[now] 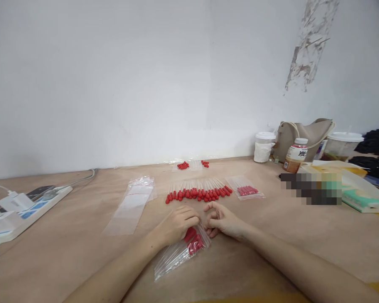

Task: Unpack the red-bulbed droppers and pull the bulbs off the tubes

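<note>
My left hand (180, 224) is closed on a clear zip bag (172, 260), which lies tilted on the table in front of me. Inside the bag are several thin pale sticks with thick red ends (195, 244), the red ends towards its upper right edge. At that edge, my right hand (222, 221) has its fingers curled against the bag; the exact pinch is partly hidden. Just beyond my hands lies a fanned row of loose red-ended sticks (194, 193), red ends towards me. To its right rests a filled bag (246, 188) of the same sticks.
Flat clear bags (131, 208) lie left of the row. More red pieces in plastic (183, 166) sit by the wall. A power strip (34, 214) is at left. At right stand a lidded cup (263, 147), a bottle (296, 155), a grey bag (284, 136) and a tissue pack (363, 195).
</note>
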{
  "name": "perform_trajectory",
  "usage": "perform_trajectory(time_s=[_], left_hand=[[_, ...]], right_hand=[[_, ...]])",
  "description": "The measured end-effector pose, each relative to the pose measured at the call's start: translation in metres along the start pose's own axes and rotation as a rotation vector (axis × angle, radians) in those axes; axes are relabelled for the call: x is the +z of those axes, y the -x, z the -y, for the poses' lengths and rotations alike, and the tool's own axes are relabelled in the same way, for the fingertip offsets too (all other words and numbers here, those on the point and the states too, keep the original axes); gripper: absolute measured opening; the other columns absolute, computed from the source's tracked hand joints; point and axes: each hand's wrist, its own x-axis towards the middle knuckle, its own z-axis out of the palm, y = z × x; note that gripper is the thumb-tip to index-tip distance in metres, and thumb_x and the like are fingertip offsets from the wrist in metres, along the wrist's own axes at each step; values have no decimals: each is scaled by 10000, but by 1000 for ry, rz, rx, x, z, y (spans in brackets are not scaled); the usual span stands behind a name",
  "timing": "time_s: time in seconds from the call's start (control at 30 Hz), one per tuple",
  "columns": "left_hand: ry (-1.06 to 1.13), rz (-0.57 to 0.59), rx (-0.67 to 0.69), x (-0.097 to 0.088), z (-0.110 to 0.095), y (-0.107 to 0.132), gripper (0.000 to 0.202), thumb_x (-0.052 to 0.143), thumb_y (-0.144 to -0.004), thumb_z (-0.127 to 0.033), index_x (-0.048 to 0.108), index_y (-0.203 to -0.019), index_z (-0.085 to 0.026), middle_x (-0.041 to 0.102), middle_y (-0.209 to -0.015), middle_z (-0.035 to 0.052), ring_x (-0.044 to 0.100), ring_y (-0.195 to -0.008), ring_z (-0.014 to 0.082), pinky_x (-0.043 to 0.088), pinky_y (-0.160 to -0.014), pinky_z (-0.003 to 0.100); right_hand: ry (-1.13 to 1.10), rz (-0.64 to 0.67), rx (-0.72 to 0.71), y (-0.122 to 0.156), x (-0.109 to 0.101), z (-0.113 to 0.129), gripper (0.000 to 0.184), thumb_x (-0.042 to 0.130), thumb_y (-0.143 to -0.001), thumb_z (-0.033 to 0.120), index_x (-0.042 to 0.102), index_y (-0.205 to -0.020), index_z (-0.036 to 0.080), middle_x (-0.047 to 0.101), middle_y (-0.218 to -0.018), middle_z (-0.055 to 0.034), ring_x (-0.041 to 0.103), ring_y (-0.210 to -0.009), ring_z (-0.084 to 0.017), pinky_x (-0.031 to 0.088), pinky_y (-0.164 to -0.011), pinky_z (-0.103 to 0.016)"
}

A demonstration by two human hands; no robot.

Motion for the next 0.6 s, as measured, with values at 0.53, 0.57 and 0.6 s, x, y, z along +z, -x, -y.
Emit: perform_trajectory(time_s=[0.53, 0.57, 0.6], left_hand=[[89, 9, -41, -2, 2, 0, 195, 353, -876, -122, 547, -866, -135, 598, -913, 64, 530, -885, 142, 427, -819, 280], [80, 19, -37, -3, 2, 0, 174, 376, -877, -142, 549, -894, -137, 598, -922, 63, 526, -898, 147, 423, -826, 286], [69, 21, -25, -3, 3, 0, 165, 392, -877, -155, 551, -916, -139, 598, -927, 63, 522, -909, 151, 420, -829, 291]], right_hand=[[1313, -261, -1274, 8, -3, 0, 117, 499, -792, 113, 596, -771, 176, 609, -740, -6, 464, -649, -103, 331, -527, -222], [1327, -268, -1266, 8, -3, 0, 122, 496, -792, 116, 594, -752, 175, 606, -726, -3, 458, -643, -104, 321, -520, -226], [1338, -272, -1257, 8, -4, 0, 129, 491, -794, 117, 591, -735, 174, 603, -716, -1, 453, -639, -105, 312, -515, -229]])
